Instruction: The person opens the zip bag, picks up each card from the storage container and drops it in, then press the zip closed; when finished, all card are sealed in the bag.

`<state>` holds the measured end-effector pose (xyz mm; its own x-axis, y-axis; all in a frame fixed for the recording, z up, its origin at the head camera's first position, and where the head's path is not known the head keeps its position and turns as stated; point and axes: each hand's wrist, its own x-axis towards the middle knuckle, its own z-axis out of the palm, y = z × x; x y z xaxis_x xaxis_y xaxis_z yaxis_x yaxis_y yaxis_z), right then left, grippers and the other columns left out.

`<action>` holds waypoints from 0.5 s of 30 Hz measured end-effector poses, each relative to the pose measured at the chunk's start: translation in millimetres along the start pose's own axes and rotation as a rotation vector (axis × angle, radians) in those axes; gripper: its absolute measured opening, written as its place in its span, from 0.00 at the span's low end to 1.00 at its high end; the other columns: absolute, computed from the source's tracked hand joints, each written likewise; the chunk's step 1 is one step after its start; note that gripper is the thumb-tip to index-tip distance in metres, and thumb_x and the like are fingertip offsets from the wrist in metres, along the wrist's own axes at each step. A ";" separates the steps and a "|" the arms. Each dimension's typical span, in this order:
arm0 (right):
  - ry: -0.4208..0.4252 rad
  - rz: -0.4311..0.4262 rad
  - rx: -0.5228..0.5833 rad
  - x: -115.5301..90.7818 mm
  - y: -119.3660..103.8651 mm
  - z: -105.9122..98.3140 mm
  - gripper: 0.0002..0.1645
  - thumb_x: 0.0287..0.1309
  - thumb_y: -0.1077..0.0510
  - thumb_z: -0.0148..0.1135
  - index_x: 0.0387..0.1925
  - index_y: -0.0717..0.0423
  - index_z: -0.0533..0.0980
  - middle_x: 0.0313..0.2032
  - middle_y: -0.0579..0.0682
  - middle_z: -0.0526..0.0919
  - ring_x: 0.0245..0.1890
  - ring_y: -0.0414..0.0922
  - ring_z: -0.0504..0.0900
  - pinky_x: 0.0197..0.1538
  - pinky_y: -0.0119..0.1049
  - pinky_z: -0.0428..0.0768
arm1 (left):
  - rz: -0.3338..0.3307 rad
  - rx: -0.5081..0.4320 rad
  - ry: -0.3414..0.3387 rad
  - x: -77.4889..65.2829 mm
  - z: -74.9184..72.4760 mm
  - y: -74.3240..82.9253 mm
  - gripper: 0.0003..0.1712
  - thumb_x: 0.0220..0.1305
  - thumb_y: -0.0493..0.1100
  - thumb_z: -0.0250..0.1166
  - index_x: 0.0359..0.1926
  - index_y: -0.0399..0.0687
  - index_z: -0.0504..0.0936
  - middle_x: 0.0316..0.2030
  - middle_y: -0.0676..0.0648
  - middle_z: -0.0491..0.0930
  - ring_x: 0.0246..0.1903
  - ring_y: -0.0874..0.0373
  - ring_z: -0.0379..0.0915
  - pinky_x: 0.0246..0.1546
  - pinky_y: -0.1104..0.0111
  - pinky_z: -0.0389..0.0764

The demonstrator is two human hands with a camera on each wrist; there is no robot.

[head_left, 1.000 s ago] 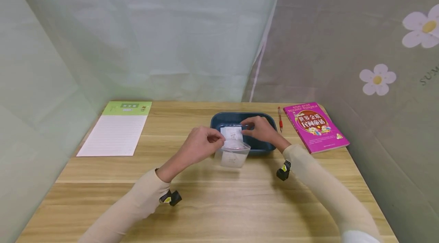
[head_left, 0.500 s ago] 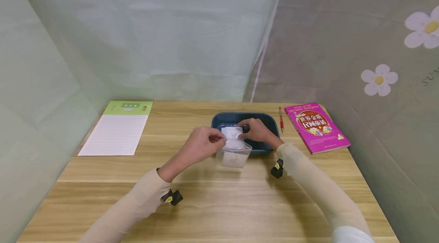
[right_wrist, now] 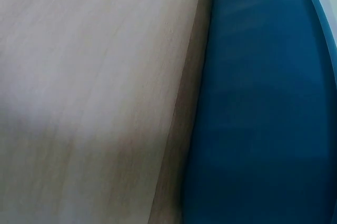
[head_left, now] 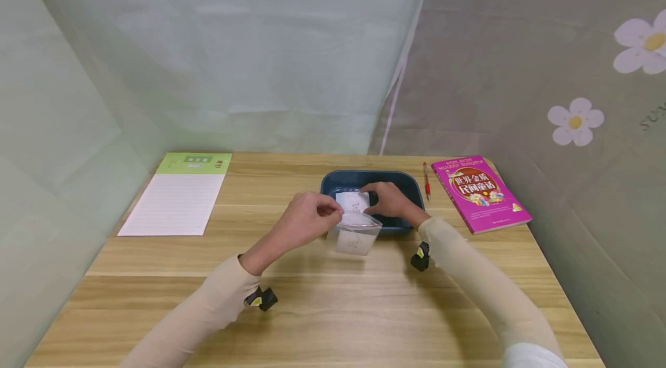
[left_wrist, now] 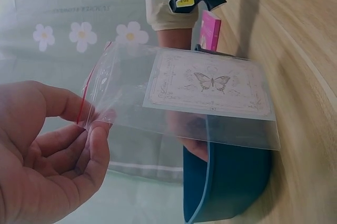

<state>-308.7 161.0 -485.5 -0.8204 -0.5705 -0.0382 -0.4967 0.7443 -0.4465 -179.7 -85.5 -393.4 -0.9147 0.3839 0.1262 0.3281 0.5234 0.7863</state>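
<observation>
A clear zip bag (left_wrist: 129, 77) with a red seal line hangs in front of the blue bin, pinched at its mouth between the thumb and finger of my left hand (head_left: 312, 219). Inside the bag lies a pale card with a butterfly print (left_wrist: 210, 83). My right hand (head_left: 390, 200) reaches into the blue bin (head_left: 416, 186), its thumb and fingers gripping the right side of a white printed card (head_left: 352, 201) there. The bag's top overlaps the card's lower part in the head view. In the right wrist view only the bin's outer wall (right_wrist: 263, 92) and the table show, not the hand.
A lined writing pad (head_left: 174, 203) with a green header lies at the left. A red pen (head_left: 427, 183) and a magenta book (head_left: 478, 192) lie right of the bin. Fabric walls (head_left: 260, 67) rise behind the wooden table (head_left: 333, 310).
My right hand has moved left and down onto the card in the bin, and the card has shifted slightly right. My left hand and the bag have barely moved.
</observation>
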 end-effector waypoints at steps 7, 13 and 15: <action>0.073 0.015 0.036 -1.0 -0.9 -4.1 0.28 0.53 0.61 0.78 0.56 0.62 0.82 0.54 0.59 0.85 0.49 0.53 0.85 0.51 0.47 0.84 | 0.000 0.011 0.005 0.2 0.1 0.9 0.07 0.67 0.40 0.66 0.39 0.45 0.90 0.32 0.53 0.86 0.32 0.62 0.79 0.36 0.67 0.82; 0.139 0.076 0.112 -3.2 -3.6 -10.9 0.22 0.55 0.64 0.76 0.53 0.63 0.84 0.51 0.60 0.87 0.43 0.51 0.89 0.47 0.44 0.86 | -0.013 0.016 0.006 1.0 -0.1 1.9 0.07 0.67 0.40 0.66 0.39 0.44 0.90 0.32 0.52 0.86 0.32 0.61 0.78 0.36 0.67 0.82; 0.149 0.090 0.124 -4.2 -3.9 -13.1 0.20 0.56 0.63 0.75 0.51 0.61 0.85 0.51 0.59 0.87 0.43 0.51 0.89 0.47 0.44 0.86 | -0.023 0.015 0.004 1.3 -0.3 2.1 0.07 0.67 0.40 0.66 0.39 0.44 0.90 0.32 0.52 0.85 0.32 0.60 0.78 0.36 0.67 0.82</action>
<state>-307.0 165.1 -471.8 -0.8971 -0.4394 0.0453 -0.3885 0.7360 -0.5544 -180.3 -84.2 -391.5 -0.9231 0.3684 0.1105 0.3102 0.5434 0.7800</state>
